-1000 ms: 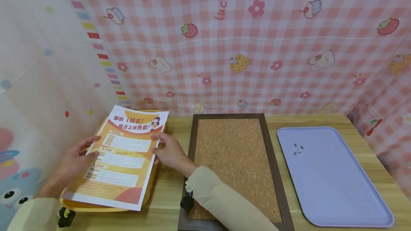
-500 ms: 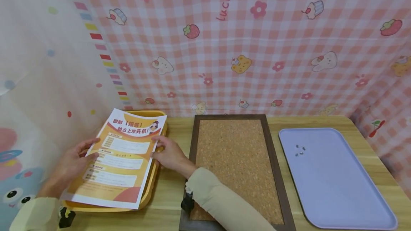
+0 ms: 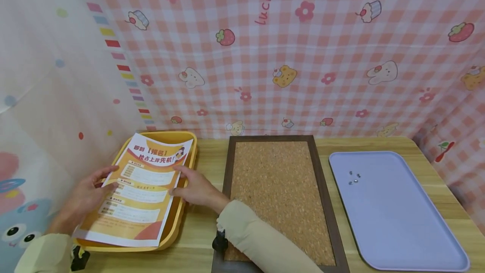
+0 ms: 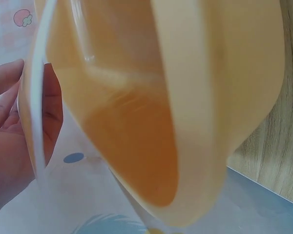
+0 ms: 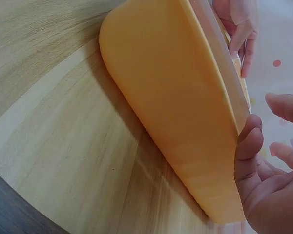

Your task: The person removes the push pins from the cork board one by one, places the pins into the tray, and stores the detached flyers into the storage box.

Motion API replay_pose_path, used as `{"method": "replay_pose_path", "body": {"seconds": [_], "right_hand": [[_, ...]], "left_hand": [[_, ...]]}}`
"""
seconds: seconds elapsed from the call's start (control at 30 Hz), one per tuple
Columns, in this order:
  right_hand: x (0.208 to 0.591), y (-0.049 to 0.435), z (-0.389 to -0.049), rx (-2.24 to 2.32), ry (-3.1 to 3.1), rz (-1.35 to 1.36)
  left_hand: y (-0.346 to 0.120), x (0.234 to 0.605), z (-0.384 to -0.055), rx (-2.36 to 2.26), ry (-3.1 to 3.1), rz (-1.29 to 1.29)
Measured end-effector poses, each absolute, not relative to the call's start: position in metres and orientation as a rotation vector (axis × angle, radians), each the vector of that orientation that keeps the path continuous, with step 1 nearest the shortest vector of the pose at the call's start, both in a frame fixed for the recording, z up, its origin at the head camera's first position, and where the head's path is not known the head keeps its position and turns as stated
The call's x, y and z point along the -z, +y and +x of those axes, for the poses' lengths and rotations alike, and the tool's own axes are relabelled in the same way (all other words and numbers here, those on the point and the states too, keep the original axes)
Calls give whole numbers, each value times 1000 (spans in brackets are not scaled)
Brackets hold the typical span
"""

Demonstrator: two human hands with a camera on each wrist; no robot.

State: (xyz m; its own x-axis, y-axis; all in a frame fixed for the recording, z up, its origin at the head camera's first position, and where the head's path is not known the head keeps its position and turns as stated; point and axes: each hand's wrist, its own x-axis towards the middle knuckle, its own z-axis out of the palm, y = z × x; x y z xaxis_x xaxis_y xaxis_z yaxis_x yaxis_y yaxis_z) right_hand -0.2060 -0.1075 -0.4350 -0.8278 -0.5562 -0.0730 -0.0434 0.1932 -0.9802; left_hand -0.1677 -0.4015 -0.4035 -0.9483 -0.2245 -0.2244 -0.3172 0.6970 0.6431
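Observation:
A printed orange and white poster (image 3: pixel 142 176) lies slanted over a yellow plastic basket (image 3: pixel 191 146) at the left of the table in the head view. My left hand (image 3: pixel 89 191) pinches its left edge, thumb on the printed face; the left wrist view shows the sheet edge-on between thumb and fingers. My right hand (image 3: pixel 197 186) is at the sheet's right edge, its index finger and thumb over the print. In the right wrist view, those fingers (image 5: pixel 285 105) are spread apart beside the basket's wall. The basket's inside is mostly hidden by the poster.
A brown-framed cork board (image 3: pixel 278 197) lies in the middle of the wooden table (image 3: pixel 201 231), partly under my right forearm. Right of it is a lilac tray (image 3: pixel 398 210) with several small metal pieces (image 3: pixel 354 178). A checked cloth (image 3: pixel 257 54) hangs behind.
The poster's right side has sunk lower and shifted left, baring more of the basket's far and right rim. My right hand has moved slightly left and down with it; the left hand barely moved.

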Motion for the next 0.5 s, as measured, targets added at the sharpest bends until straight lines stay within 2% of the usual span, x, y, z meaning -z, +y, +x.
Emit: {"method": "replay_pose_path", "body": {"seconds": [0.5], "right_hand": [[434, -108, -200, 1583, 2149, -558]], "left_hand": [[-400, 412, -168, -1036, 2818, -447]]}}
